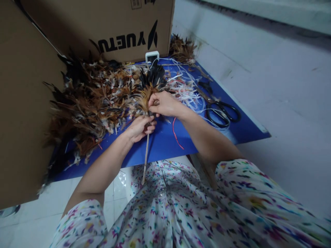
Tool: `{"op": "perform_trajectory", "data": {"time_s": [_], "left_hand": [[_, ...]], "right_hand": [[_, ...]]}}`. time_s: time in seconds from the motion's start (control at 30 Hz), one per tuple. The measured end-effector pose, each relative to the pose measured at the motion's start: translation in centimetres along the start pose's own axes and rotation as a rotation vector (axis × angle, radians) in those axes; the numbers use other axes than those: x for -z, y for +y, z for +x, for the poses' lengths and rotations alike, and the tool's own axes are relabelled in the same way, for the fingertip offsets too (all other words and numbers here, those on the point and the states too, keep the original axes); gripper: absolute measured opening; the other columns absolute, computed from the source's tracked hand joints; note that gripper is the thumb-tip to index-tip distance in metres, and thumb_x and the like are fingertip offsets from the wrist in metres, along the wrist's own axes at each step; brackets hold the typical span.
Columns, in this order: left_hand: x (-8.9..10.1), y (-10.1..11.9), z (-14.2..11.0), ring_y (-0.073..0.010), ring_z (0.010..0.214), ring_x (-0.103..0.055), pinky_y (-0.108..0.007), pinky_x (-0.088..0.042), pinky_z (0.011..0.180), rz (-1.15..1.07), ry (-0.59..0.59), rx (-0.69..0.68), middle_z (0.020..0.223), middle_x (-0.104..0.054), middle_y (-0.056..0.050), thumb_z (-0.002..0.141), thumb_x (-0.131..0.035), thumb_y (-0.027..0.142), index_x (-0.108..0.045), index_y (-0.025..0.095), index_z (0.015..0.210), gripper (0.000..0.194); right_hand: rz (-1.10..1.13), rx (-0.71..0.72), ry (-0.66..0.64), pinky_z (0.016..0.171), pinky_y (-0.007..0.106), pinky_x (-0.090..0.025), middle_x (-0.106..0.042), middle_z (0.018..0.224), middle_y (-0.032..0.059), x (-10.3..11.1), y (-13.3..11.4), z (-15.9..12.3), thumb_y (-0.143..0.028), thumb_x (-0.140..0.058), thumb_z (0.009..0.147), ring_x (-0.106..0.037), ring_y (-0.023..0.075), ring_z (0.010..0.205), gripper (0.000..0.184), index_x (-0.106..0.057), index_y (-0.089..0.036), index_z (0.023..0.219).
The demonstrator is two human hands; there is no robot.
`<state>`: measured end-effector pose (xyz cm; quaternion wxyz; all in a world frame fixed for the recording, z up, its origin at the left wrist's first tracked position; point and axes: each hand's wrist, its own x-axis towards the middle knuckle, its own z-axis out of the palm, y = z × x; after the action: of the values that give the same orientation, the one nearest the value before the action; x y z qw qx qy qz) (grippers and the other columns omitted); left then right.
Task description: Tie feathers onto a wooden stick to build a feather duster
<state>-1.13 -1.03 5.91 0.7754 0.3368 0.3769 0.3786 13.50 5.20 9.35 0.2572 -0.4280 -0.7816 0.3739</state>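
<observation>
A thin wooden stick slants down from my left hand toward my lap. Brown and black feathers fan out around its far end, like a feather duster. My left hand is closed round the stick just below the feathers. Right above it, my right hand pinches at the base of the feathers. What lies between those fingertips is too small to make out. A short red string lies on the blue table surface, to the right of the stick.
Loose feathers are heaped on the left, with another bunch at the back right. White plastic strips and black-handled scissors lie on the right. Cardboard boxes stand behind and left; a small white-framed device stands at the back.
</observation>
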Motion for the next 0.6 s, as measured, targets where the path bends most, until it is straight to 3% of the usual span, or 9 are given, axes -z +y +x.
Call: {"op": "perform_trajectory", "data": {"time_s": [0.13, 0.27, 0.4, 0.5, 0.6], "left_hand": [[0.1, 0.0, -0.1, -0.0015, 0.043, -0.031, -0.012, -0.017, 0.039, -0.023, -0.016, -0.015, 0.063, -0.038, 0.005, 0.082, -0.064, 0.020, -0.053, 0.015, 0.085, 0.013], [0.2, -0.1, -0.1, -0.0018, 0.043, -0.031, -0.012, -0.019, 0.038, -0.040, 0.003, -0.026, 0.062, -0.039, 0.005, 0.083, -0.064, 0.019, -0.040, 0.017, 0.070, 0.028], [0.3, -0.1, 0.0, -0.0021, 0.044, -0.032, -0.012, -0.019, 0.038, -0.054, 0.001, -0.031, 0.062, -0.041, 0.004, 0.083, -0.065, 0.019, -0.040, 0.016, 0.068, 0.029], [0.2, -0.1, 0.1, -0.0022, 0.044, -0.034, -0.012, -0.019, 0.038, -0.061, 0.035, -0.037, 0.063, -0.044, 0.002, 0.084, -0.064, 0.018, -0.044, 0.014, 0.069, 0.025], [-0.1, -0.2, 0.1, -0.0021, 0.044, -0.034, -0.012, -0.019, 0.038, -0.118, 0.086, -0.012, 0.061, -0.046, 0.001, 0.086, -0.060, 0.013, -0.048, 0.012, 0.070, 0.021]], "right_hand": [[0.042, 0.017, 0.045, 0.056, 0.022, -0.045, -0.061, 0.060, -0.0023, 0.7, 0.3, 0.1, -0.018, -0.063, 0.079, -0.057, 0.0078, 0.049, 0.003, -0.061, -0.016, 0.077], [0.013, 0.053, 0.242, 0.057, 0.023, -0.044, -0.059, 0.060, -0.0016, 2.4, -0.1, -0.4, -0.029, -0.061, 0.085, -0.058, 0.0092, 0.053, 0.013, -0.062, -0.017, 0.080], [-0.040, 0.140, 0.385, 0.060, 0.023, -0.043, -0.063, 0.074, 0.0019, 3.6, -1.8, -1.3, -0.029, -0.062, 0.085, -0.061, 0.0124, 0.066, 0.014, -0.062, -0.016, 0.082], [-0.062, 0.213, 0.341, 0.062, 0.023, -0.042, -0.064, 0.079, 0.0032, 3.3, -3.6, -1.7, -0.026, -0.063, 0.085, -0.060, 0.0141, 0.075, 0.011, -0.064, -0.015, 0.082], [-0.074, 0.307, 0.166, 0.065, 0.024, -0.041, -0.064, 0.079, 0.0029, 1.8, -6.0, -1.6, -0.022, -0.061, 0.084, -0.058, 0.0135, 0.075, 0.009, -0.065, -0.014, 0.083]]}}
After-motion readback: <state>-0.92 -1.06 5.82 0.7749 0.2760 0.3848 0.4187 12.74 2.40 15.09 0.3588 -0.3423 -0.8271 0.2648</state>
